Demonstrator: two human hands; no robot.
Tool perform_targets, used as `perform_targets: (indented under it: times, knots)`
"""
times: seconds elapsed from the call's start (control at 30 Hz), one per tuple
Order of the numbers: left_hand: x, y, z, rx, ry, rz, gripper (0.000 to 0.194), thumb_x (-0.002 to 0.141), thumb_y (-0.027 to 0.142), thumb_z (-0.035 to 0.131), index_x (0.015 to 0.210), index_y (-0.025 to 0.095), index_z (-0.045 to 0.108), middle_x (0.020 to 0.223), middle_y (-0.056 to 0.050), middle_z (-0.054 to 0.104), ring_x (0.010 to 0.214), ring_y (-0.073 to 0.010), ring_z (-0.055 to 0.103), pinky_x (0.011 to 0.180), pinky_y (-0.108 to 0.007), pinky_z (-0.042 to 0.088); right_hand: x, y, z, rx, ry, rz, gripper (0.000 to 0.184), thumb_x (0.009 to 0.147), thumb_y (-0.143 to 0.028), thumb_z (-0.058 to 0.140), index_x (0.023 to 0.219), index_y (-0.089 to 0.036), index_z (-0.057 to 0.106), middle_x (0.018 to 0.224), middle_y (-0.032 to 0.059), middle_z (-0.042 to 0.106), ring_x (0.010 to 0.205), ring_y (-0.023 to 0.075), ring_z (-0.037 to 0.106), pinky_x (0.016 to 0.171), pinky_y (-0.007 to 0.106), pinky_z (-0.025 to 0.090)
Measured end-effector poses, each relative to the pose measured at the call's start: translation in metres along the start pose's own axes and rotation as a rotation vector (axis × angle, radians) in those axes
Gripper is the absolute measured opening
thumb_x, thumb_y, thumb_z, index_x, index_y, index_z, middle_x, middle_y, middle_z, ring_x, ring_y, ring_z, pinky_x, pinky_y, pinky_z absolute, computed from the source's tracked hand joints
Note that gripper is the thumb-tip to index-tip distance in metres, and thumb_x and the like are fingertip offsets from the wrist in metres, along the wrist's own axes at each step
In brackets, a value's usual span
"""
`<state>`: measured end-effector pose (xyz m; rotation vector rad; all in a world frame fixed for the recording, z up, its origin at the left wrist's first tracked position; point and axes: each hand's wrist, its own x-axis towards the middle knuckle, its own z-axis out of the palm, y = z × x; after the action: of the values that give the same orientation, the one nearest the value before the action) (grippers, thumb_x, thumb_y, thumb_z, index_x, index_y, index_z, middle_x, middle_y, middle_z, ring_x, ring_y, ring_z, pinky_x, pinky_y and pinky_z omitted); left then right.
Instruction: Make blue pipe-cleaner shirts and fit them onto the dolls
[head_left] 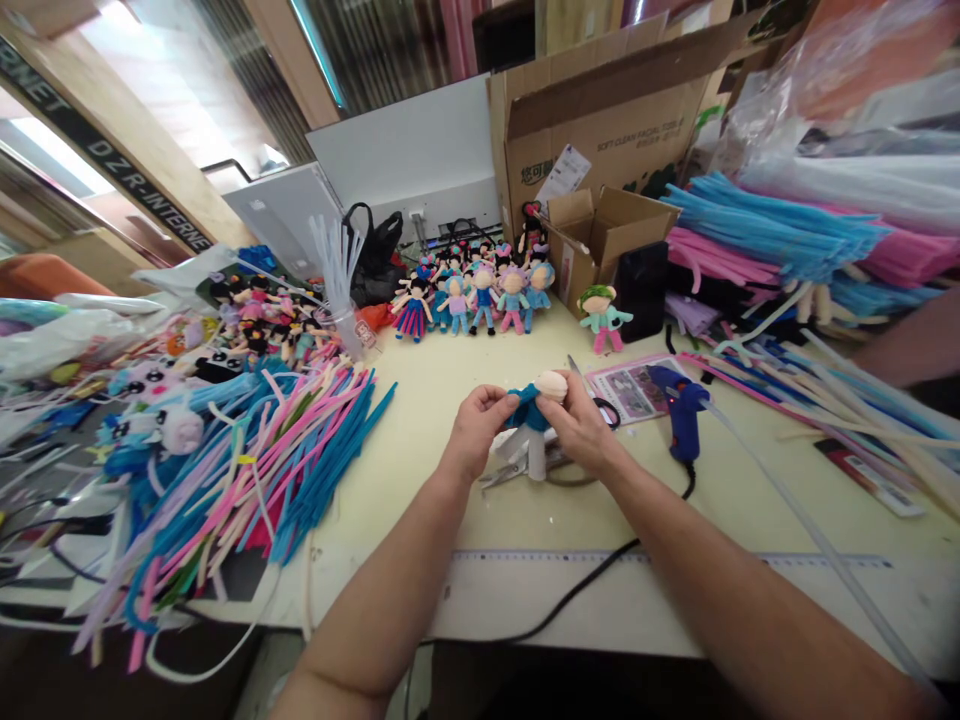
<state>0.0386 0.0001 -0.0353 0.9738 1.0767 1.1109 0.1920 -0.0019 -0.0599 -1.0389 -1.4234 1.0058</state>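
Between my two hands is a small pipe-cleaner doll (533,412) with a cream head, a teal body and pale grey-white legs. My left hand (480,425) pinches the teal part on its left side. With closed fingers, my right hand (581,425) grips the doll near the head and body. Under the doll lie scissors (504,474) on the table, partly covered by it and my hands. To the right of my right hand, a blue glue gun (682,412) rests near a printed card (634,388).
Bundles of coloured pipe cleaners (300,450) cover the left side; more bundles (787,230) are stacked right. Finished dolls (484,295) stand at the back beside a small cardboard box (600,235). A ruler (525,556) runs along the front, crossed by a black cable (577,592).
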Motion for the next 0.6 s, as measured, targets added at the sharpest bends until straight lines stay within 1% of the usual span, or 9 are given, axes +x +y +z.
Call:
perform_targets:
  times: [0.03,0.1,0.2,0.27,0.37,0.47,0.6]
  knots:
    - [-0.001,-0.001,0.001,0.035,0.013,0.034,0.039,0.060,0.038,0.077,0.078,0.016,0.051,0.063,0.005,0.055,0.058,-0.0079,0.052,0.059,-0.021,0.043,0.000,0.000,0.000,-0.020,0.025,-0.009,0.028,0.084,-0.037,0.052,0.103,-0.019,0.045,0.087,0.0019,0.052,0.075,0.0141,0.049,0.068,0.027,0.043]
    - [-0.002,-0.004,0.002,0.167,0.032,0.145,0.035,0.062,0.031,0.075,0.084,0.017,0.051,0.071,0.003,0.059,0.065,-0.0097,0.055,0.064,-0.023,0.045,0.001,-0.001,-0.001,-0.053,0.069,-0.027,0.029,0.083,-0.036,0.051,0.106,-0.019,0.045,0.091,0.0035,0.053,0.079,0.0152,0.050,0.071,0.029,0.044]
    - [-0.005,-0.007,0.002,0.470,0.075,0.343,0.021,0.069,0.022,0.067,0.087,0.018,0.056,0.078,0.002,0.062,0.072,-0.0109,0.057,0.069,-0.023,0.044,0.000,-0.002,0.000,-0.075,0.085,-0.037,0.041,0.083,-0.034,0.051,0.120,-0.018,0.041,0.099,0.0057,0.054,0.085,0.0161,0.051,0.077,0.030,0.044]
    - [-0.007,-0.007,0.002,0.637,0.106,0.433,0.012,0.074,0.021,0.062,0.085,0.019,0.059,0.079,0.002,0.064,0.073,-0.0115,0.057,0.072,-0.024,0.044,-0.001,-0.003,0.002,-0.082,0.069,-0.028,0.049,0.083,-0.033,0.050,0.128,-0.017,0.038,0.103,0.0072,0.053,0.086,0.0163,0.051,0.078,0.031,0.044]
    - [-0.008,-0.007,0.002,0.795,0.149,0.525,0.006,0.078,0.025,0.061,0.081,0.020,0.061,0.075,0.002,0.064,0.070,-0.0118,0.056,0.071,-0.024,0.043,-0.003,-0.004,0.005,-0.090,0.052,-0.013,0.051,0.083,-0.032,0.049,0.130,-0.015,0.037,0.106,0.0090,0.053,0.087,0.0168,0.052,0.079,0.032,0.044]
    - [-0.009,-0.008,0.002,0.916,0.190,0.611,0.008,0.080,0.027,0.060,0.077,0.020,0.059,0.073,0.002,0.062,0.069,-0.0121,0.055,0.069,-0.024,0.041,-0.005,-0.003,0.010,-0.092,0.064,-0.001,0.048,0.083,-0.032,0.048,0.127,-0.015,0.039,0.107,0.0098,0.053,0.090,0.0178,0.052,0.082,0.033,0.044]
    - [-0.010,-0.011,0.001,1.028,0.200,0.653,0.012,0.082,0.027,0.057,0.072,0.020,0.056,0.070,0.001,0.058,0.067,-0.0137,0.051,0.067,-0.026,0.037,-0.007,-0.002,0.014,-0.079,0.079,0.022,0.044,0.084,-0.031,0.046,0.125,-0.016,0.039,0.106,0.0092,0.052,0.090,0.0174,0.051,0.083,0.033,0.043]
